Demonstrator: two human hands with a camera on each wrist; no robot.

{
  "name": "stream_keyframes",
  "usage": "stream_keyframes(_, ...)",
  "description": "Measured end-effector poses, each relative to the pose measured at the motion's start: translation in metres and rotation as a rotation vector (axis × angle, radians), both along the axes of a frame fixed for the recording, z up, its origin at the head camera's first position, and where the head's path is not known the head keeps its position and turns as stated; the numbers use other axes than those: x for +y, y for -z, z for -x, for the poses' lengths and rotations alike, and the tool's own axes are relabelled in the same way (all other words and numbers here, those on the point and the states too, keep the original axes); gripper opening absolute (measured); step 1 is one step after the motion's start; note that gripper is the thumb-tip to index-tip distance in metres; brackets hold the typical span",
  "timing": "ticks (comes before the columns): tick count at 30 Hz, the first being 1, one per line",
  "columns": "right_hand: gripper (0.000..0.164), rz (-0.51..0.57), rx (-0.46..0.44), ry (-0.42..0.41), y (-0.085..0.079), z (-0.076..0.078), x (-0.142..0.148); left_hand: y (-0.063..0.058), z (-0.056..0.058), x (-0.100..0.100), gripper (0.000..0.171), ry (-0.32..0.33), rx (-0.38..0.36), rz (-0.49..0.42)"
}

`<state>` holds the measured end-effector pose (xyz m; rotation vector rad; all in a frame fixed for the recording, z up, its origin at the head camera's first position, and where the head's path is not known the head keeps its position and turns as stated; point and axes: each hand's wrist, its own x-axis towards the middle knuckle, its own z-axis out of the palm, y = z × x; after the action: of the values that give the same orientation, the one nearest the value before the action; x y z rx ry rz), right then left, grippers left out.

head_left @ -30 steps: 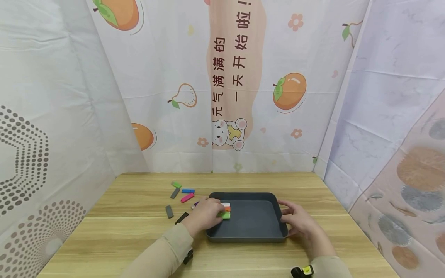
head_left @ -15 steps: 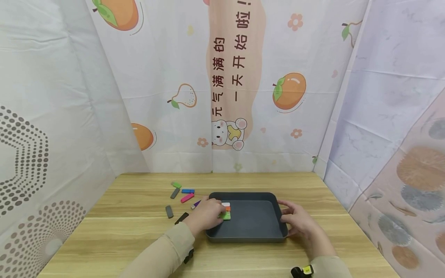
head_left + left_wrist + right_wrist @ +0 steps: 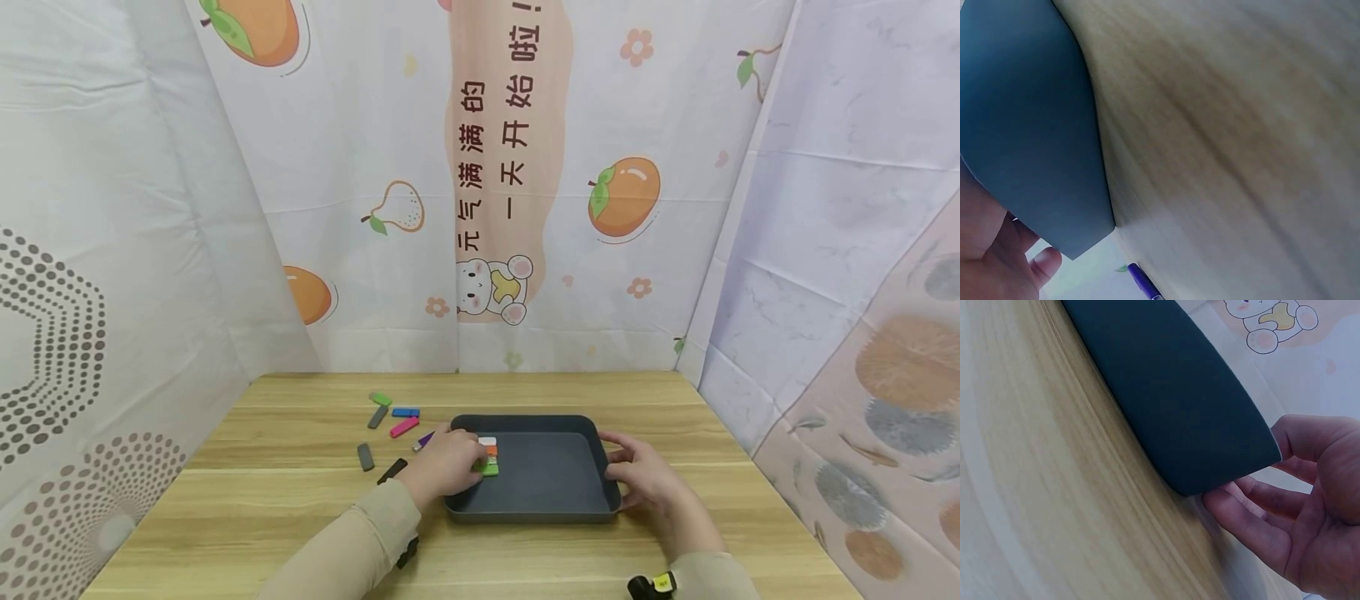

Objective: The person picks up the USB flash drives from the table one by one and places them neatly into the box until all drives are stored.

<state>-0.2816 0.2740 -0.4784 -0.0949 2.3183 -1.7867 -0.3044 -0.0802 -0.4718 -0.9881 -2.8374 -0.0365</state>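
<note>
A dark grey rectangular tray [image 3: 536,475] lies on the wooden table. My left hand [image 3: 447,461] reaches over its left wall, thumb and fingers around a green USB flash drive [image 3: 490,470] on the tray floor. Farther back in the same row are an orange flash drive [image 3: 491,450] and a white one [image 3: 487,441], partly covered by the fingers. At the tray's right wall, my right hand [image 3: 648,475] holds the side; in the right wrist view its fingers [image 3: 1294,434] reach the rim and the thumb meets the outer wall. The left wrist view hides the left fingertips behind the tray wall.
Left of the tray lie a purple flash drive [image 3: 423,442], a pink one [image 3: 404,427], a blue one [image 3: 406,412], a green one [image 3: 381,399], grey ones [image 3: 365,457] and a black one [image 3: 392,471]. A printed curtain [image 3: 375,292] hangs behind the table.
The green flash drive at my left fingertips has shifted slightly toward the front of the tray, widening the space to the orange one. My right hand and the tray have stayed put.
</note>
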Motion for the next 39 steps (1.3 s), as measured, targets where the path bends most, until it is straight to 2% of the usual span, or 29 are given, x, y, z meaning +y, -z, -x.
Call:
stream_keyframes(8, 0.074, 0.010, 0.002, -0.009, 0.001, 0.000, 0.001, -0.001, 0.000, 0.001, 0.009, -0.008, -0.017, -0.007)
stream_keyframes(14, 0.073, 0.022, 0.004, -0.025, 0.001, 0.000, 0.001, -0.009, -0.002, 0.001, 0.014, -0.019, -0.020, -0.016)
stream_keyframes(19, 0.073, 0.030, 0.005, -0.034, 0.001, 0.000, 0.001, -0.019, -0.003, -0.001, 0.018, -0.007, -0.002, -0.074)
stream_keyframes(23, 0.073, 0.037, 0.005, -0.038, 0.001, 0.000, 0.002, -0.023, -0.001, -0.007, 0.014, 0.001, -0.032, -0.152)
stream_keyframes(28, 0.073, 0.042, 0.002, -0.043, 0.002, 0.000, 0.002, -0.028, 0.001, -0.014, 0.019, -0.029, -0.057, -0.171)
stream_keyframes(39, 0.073, 0.036, -0.004, -0.033, 0.002, 0.000, 0.002, -0.041, 0.003, -0.037, 0.021, -0.095, -0.047, -0.203)
